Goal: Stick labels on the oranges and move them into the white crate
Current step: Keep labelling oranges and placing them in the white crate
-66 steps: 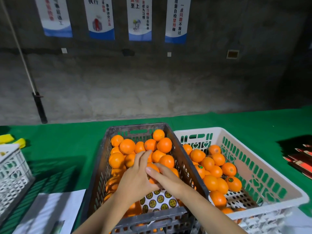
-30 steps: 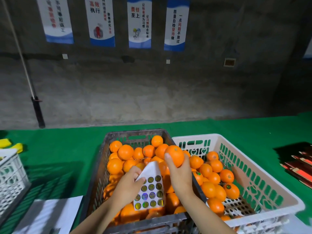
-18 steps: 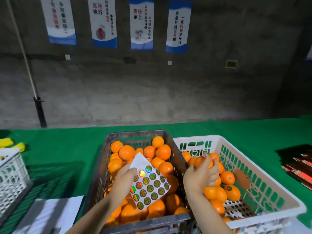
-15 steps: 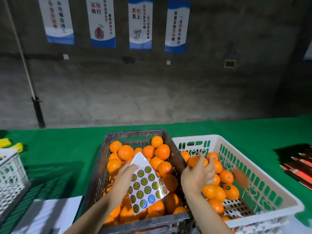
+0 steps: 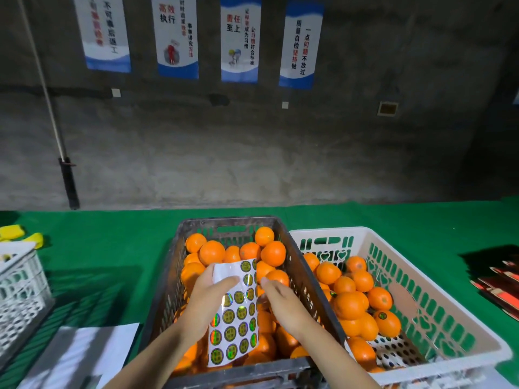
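Left hand (image 5: 209, 301) grips the label sheet (image 5: 236, 318), right hand (image 5: 283, 301) loose-fingered alongside.

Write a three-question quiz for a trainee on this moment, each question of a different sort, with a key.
1. True or false: the right hand holds an orange.
2. Which holds the label sheet? A) the left hand B) the right hand C) neither, it lies on the fruit.
3. Fill the blank: the orange with a visible label lies in the ___ crate.
Key: 1 false; 2 A; 3 white.
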A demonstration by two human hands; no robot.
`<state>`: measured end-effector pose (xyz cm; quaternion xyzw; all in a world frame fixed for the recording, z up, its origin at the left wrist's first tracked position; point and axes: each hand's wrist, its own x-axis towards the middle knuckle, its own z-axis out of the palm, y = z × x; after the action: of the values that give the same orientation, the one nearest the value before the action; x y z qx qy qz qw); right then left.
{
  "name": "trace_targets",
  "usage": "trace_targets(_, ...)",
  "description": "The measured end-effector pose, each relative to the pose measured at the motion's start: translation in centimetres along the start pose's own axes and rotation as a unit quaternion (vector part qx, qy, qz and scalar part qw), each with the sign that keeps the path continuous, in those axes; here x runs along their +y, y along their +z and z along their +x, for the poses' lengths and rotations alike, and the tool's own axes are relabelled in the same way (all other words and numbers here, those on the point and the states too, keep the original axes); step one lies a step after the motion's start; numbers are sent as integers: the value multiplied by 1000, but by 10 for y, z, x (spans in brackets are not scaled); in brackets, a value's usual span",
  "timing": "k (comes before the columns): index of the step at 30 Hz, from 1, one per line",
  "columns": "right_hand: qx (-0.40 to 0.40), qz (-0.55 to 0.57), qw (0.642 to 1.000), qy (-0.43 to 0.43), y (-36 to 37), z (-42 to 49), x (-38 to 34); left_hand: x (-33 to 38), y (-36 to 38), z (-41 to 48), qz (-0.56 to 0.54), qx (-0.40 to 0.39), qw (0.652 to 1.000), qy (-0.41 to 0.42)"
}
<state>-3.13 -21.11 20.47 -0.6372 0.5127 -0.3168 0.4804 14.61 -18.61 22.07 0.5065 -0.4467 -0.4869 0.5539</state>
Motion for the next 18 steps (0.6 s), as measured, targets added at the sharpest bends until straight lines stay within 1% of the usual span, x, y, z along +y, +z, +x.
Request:
trace_targets(1,-29,25,999,2,1,1,1,0,-1,0,-2,1,1000,-8)
trace_targets(3,-32,61,998,-14,0,1,0,-1,-1,1,-1,4,1000,-15)
trace_targets(7,28,92,992,-76,-6,4,-2,-4,-2,4,22,15,1000,1)
trace_targets(10,60,115,986,-100,-10,6,0,-9,-1,7,54,16,998,23)
trace_targets(14,71,104,988,-95,-9,8,3,-15,-2,11,104,23,994,30)
trace_targets(18,102,99,987,-73,-9,9,7,-18,-4,15,158,71,983,68)
